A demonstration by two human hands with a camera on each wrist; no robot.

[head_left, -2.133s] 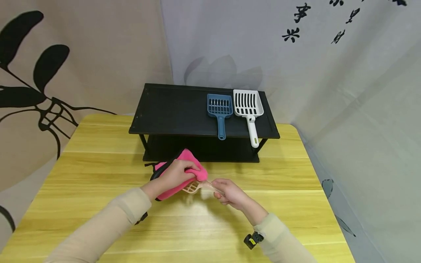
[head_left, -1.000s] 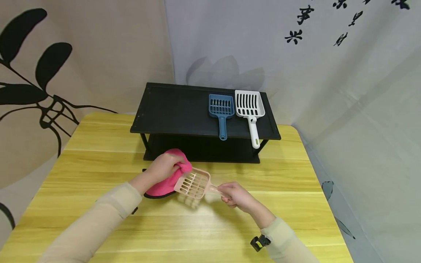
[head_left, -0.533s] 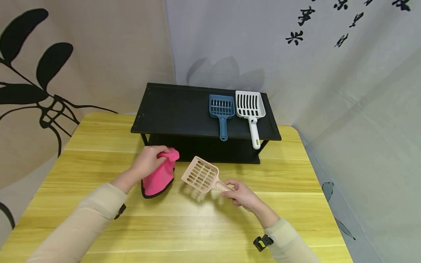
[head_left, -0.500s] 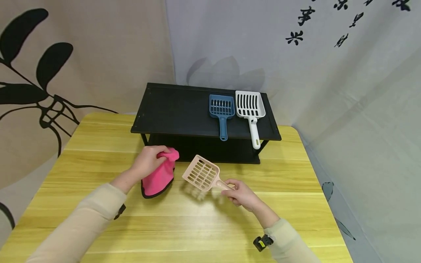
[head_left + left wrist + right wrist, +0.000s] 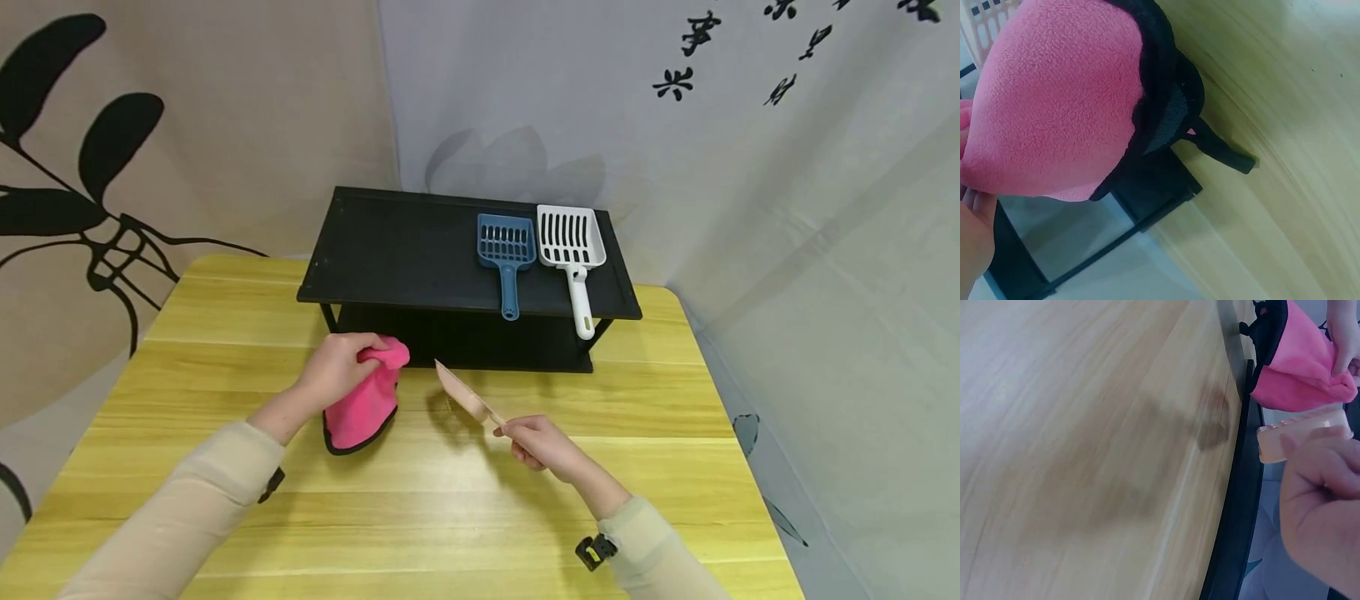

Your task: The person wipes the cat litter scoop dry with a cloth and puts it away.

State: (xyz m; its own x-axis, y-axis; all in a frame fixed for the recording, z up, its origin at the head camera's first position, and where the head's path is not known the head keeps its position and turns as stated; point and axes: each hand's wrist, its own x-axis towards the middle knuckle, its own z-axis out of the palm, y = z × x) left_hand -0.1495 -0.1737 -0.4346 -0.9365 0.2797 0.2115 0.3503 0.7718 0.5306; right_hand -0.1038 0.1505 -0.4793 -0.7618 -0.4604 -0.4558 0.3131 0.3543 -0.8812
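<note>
In the head view my left hand [image 5: 335, 371] pinches the top of a pink fleece cloth [image 5: 363, 412] with black trim, and the cloth hangs down over the table. Seen from the left wrist, the cloth [image 5: 1066, 100] bulges like a pouch, with a dark inside and a short black strap [image 5: 1222, 150]. My right hand [image 5: 547, 450] grips the handle of a pale peach litter scoop [image 5: 461, 393], turned nearly edge-on and pointing up to the left. A gap separates scoop and cloth in the head view. The right wrist view shows the scoop [image 5: 1294, 432] beyond my curled fingers.
Behind the hands stands a low two-tier black rack [image 5: 405, 242] on the wooden table [image 5: 420, 533]. On its right half lie a blue litter scoop [image 5: 508, 287] and a white one [image 5: 579, 300], handles over the front edge. A printed fabric backdrop [image 5: 262, 108] hangs behind.
The cloth lay over the scoop, then my left hand drew it off to the left. The scoop swung up, and in the last half second turned from face-on to edge-on. My left hand now holds still.
</note>
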